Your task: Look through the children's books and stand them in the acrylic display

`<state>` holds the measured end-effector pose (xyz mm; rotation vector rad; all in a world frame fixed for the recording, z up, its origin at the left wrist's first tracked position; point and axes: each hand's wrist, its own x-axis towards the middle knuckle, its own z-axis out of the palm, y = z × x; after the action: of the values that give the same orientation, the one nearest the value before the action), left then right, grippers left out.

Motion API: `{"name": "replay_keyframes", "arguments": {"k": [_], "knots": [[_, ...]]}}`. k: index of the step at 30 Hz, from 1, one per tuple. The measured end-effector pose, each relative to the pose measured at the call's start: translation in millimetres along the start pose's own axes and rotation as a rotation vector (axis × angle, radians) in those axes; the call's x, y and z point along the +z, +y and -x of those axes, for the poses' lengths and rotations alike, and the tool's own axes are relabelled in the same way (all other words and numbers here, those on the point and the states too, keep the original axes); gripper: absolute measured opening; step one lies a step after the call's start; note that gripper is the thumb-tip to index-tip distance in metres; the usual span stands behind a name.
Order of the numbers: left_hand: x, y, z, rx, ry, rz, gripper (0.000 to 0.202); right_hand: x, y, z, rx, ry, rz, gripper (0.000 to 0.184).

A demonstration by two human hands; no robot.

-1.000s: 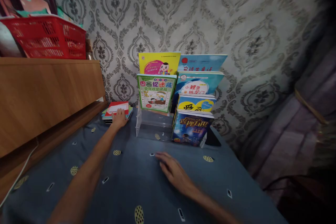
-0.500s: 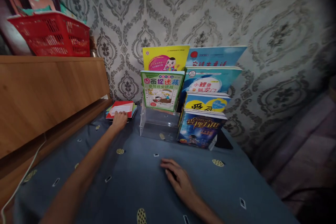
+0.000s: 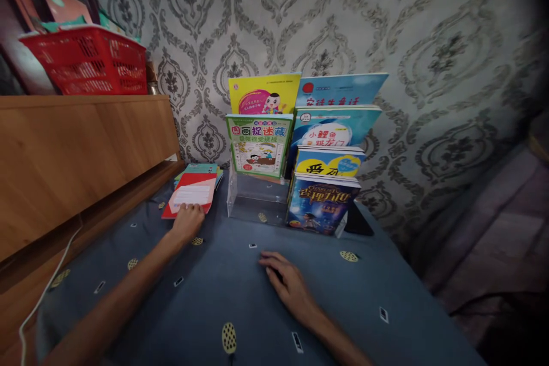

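My left hand (image 3: 189, 220) is closed on the near edge of a red book (image 3: 195, 186) with a pale label, fingers on top, thumb side hidden. The book overhangs the stack of books (image 3: 206, 168) at the back left, and a teal cover shows behind it. My right hand (image 3: 287, 283) lies on the dark blue cloth with its fingers loosely stretched, holding nothing. Beyond it stands a clear acrylic book rack (image 3: 255, 199). On the rack's left are a green picture book (image 3: 259, 148) and a yellow book (image 3: 261, 91); its lower left tier holds no book.
On the rack's right side stand several books, with a dark blue book (image 3: 319, 206) in front. A wooden cabinet (image 3: 86, 148) borders the left, carrying a red basket (image 3: 98, 60). A white cable (image 3: 47, 286) hangs there. Patterned wallpaper (image 3: 338, 17) rises behind.
My left hand has drawn the red book toward me, partly off the stack, uncovering a teal cover. My right hand has stayed nearly still. The view has shifted slightly.
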<state>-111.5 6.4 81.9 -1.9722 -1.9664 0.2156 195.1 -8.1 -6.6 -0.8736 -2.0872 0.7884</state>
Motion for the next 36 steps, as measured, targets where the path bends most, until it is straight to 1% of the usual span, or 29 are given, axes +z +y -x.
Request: {"name": "replay_keyframes", "arguments": {"k": [3,4,5,6,7,8,9,10,12,14,16,18,20,22,25,28,31,35,36], "knots": [[-13.0,30.0,42.1,0.104,-0.11,0.07,0.028,-1.0,-0.5,-1.0,-0.002,-0.001,-0.012,0.031],[-19.0,39.0,54.6,0.147,-0.125,0.144,0.028,-1.1,0.0,-1.6,-0.009,-0.003,-0.02,0.031],[-25.4,46.0,64.9,0.2,-0.111,0.255,0.032,-0.9,0.7,-2.2,-0.018,-0.004,-0.027,0.03],[-31.5,50.1,72.6,0.257,-0.129,0.39,0.034,-0.7,1.4,-2.9,-0.026,-0.003,-0.032,0.03],[-36.5,51.0,77.2,0.295,-0.144,0.519,0.036,-0.3,1.9,-3.6,-0.032,-0.002,-0.034,0.03],[-39.5,48.7,79.0,0.304,-0.15,0.616,0.038,0.0,2.0,-4.2,-0.037,-0.004,-0.032,0.031],[-39.8,43.8,78.5,0.279,-0.15,0.664,0.039,0.3,1.8,-4.7,-0.039,-0.005,-0.026,0.031],[-36.8,37.2,76.5,0.225,-0.137,0.664,0.039,0.5,1.3,-4.9,-0.04,-0.007,-0.02,0.031],[-20.9,23.7,72.4,0.067,-0.096,0.542,0.04,0.6,-0.1,-4.8,-0.042,-0.013,-0.015,0.031],[4.5,16.1,73.6,-0.045,-0.098,0.473,0.045,0.8,-1.0,-4.1,-0.044,-0.008,-0.015,0.032],[31.1,16.9,82.4,-0.057,-0.093,0.466,0.054,1.1,-0.8,-3.2,-0.051,0.003,-0.016,0.031],[51.5,23.5,95.2,-0.038,-0.025,0.457,0.057,1.4,-0.6,-2.5,-0.062,0.011,-0.017,0.031],[62.6,31.3,105.8,-0.013,0.049,0.449,0.057,1.6,-1.6,-2.0,-0.069,0.012,-0.023,0.03],[65.6,37.9,109.6,0.025,0.089,0.457,0.057,1.6,-4.4,-1.5,-0.066,0.009,-0.028,0.03],[61.6,48.7,100.3,0.124,0.117,0.5,0.055,1.4,-9.6,-0.3,-0.055,0.011,-0.032,0.031],[53.4,69.2,78.6,0.282,0.13,0.553,0.052,-0.3,-9.8,0.6,-0.055,0.04,-0.015,0.032],[42.8,102.4,51.4,0.434,0.145,0.609,0.05,-8.3,-1.5,-0.1,-0.057,0.113,0.068,0.033],[30.4,151.9,12.8,0.601,0.189,0.731,0.047,-31.7,14.9,-4.5,-0.009,0.194,0.216,0.034],[28.7,161.7,4.1,0.617,0.207,0.769,0.047,-38.1,18.2,-5.9,0.012,0.206,0.244,0.035]]}}
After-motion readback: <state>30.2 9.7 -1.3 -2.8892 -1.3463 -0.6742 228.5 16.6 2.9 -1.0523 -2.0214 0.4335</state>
